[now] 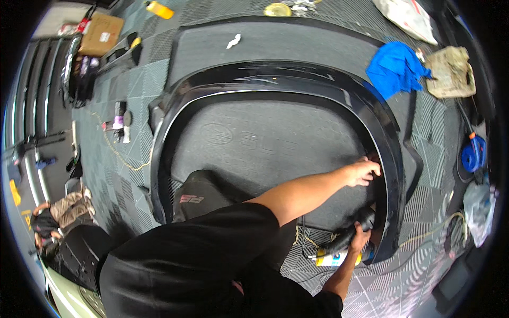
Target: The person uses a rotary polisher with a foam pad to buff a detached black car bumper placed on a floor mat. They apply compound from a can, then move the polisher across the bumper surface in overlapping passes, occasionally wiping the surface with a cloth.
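Note:
A large, curved, glossy black car body panel (271, 71) lies arched around me on a dark rubber mat (249, 124). Pale streaks and reflections show along its far side. My left hand (363, 173) reaches across to the inner edge of the panel's right arm, fingers bent and apart, the tips touching or almost touching it. Lower down, my right hand (360, 237) is closed around what looks like a black heat gun (365, 218), its head close to the panel's inner face. Behind that hand lies a yellow and white bottle (331, 258), partly hidden.
At the right are a blue cloth (396, 70), a dirty beige container (450, 73) and a blue reel (473, 153). Cords (432, 230) trail over the tiled floor. Small bottles (120, 119) stand at left. Another person (61, 214) sits far left, near a cardboard box (102, 35).

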Tool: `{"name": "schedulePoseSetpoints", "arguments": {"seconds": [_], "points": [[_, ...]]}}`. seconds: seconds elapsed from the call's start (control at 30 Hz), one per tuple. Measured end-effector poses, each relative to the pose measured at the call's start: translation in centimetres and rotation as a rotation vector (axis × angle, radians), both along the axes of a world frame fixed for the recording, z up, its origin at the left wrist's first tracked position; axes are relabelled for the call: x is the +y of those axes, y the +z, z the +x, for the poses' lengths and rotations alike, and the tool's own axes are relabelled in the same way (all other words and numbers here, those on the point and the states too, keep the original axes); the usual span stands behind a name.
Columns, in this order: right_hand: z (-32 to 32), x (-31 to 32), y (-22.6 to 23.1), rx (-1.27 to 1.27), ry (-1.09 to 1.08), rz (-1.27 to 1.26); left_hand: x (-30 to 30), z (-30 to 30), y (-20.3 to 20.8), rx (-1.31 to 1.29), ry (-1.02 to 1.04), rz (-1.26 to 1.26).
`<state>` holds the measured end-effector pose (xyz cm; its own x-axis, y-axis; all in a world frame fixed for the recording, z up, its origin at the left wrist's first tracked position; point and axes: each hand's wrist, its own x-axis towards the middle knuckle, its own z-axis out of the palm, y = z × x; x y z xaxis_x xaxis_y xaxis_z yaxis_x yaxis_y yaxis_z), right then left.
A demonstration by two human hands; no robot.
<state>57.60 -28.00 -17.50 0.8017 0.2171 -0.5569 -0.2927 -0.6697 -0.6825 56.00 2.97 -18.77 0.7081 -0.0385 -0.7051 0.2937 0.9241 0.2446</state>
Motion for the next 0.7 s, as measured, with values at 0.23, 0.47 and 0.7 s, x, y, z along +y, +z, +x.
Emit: {"name": "schedulePoseSetpoints", "arguments": {"seconds": [0.23,0.47,0.7], "points": [[-2.6,-0.9,2.8,0.286,-0.068,0.17,0.2,0.6,2.9,0.065,0.072,0.125],[-9.5,-1.7,5.1,0.357,0.028,0.244,1.3,2.0,4.8,0.013,0.099,0.115],[-15.6,-0.2,10.7,0.787,-0.02,0.459,1.6,0.5,2.7,0.002,-0.02,0.083]]}}
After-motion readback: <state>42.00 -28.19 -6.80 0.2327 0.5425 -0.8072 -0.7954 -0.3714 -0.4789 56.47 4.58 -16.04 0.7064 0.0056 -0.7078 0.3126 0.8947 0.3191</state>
